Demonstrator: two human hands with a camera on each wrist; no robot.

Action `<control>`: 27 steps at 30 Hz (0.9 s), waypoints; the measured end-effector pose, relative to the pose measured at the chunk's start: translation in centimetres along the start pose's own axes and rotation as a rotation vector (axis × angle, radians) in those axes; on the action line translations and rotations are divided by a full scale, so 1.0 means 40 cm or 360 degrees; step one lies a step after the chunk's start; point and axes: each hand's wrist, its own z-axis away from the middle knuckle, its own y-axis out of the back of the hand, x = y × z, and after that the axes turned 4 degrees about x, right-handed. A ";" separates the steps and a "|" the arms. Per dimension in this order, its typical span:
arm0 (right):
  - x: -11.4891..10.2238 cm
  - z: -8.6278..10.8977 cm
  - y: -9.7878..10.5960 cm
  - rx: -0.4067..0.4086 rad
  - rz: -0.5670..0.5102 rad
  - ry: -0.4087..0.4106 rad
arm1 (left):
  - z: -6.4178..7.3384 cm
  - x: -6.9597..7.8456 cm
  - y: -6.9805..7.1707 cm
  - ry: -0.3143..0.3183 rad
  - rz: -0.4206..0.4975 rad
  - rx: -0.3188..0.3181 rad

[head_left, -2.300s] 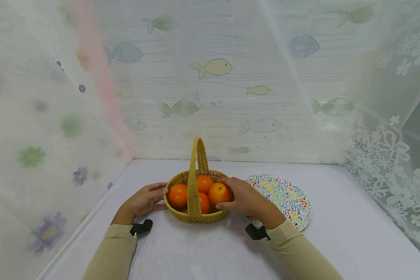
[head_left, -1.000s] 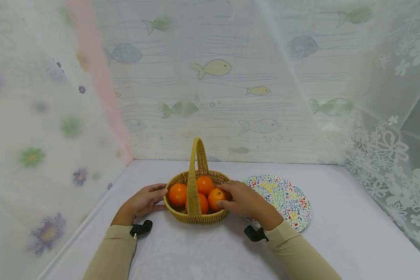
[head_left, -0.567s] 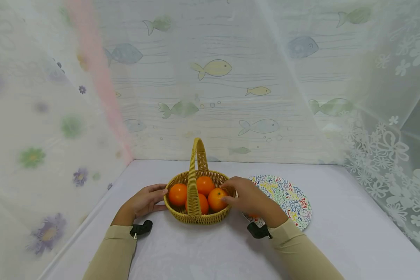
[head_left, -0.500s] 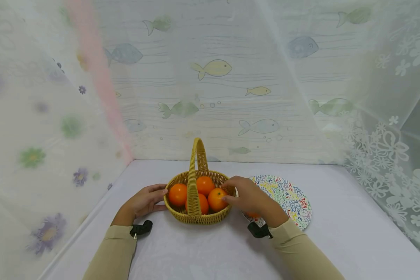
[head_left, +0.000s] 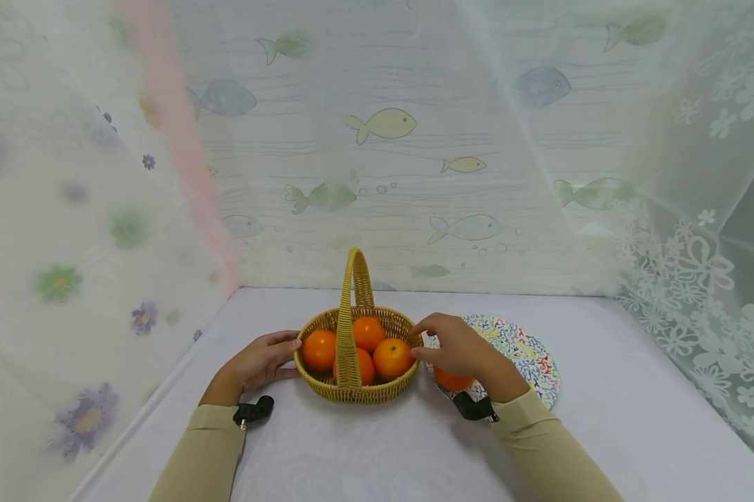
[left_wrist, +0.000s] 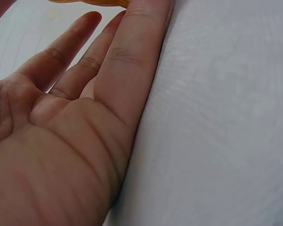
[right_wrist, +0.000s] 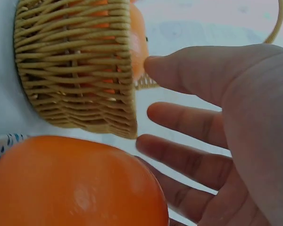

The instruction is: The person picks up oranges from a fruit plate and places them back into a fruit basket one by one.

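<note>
A yellow woven basket (head_left: 359, 395) with a tall arched handle stands on the white-covered table, several oranges (head_left: 319, 350) inside it. My left hand (head_left: 260, 364) rests at the basket's left side, fingertips at the rim; in the left wrist view its fingers lie nearly straight along the tablecloth. At the opposite end, my right hand (head_left: 457, 346) is by the rim with fingers spread and nothing in its grasp. Its thumb tip is close beside the rightmost orange (head_left: 393, 358). Another orange (head_left: 452, 380), partly hidden by the right hand, sits on a round colourfully patterned plate (head_left: 527, 355).
The plate lies close to the right of the basket, partly under the right forearm. A curtain (head_left: 389, 181) with fish drawings hangs behind the table, with sheer floral panels at both sides. Black wrist cameras (head_left: 473, 406) are strapped to both wrists.
My right hand lowered an orange into the basket's right end, let go and drew back rightward. The orange on the plate has come into view. My left hand stayed in place.
</note>
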 end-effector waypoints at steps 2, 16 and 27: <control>0.005 -0.001 0.005 -0.0009 0.0002 -0.0034 | 0.000 0.001 0.000 -0.0002 -0.0005 -0.0001; 0.055 0.008 0.046 -0.0127 -0.0088 -0.0181 | 0.004 0.002 -0.002 -0.0019 -0.0011 -0.0016; 0.095 0.015 0.053 -0.0235 -0.0128 -0.0278 | 0.001 0.001 -0.002 0.0005 -0.0009 0.0014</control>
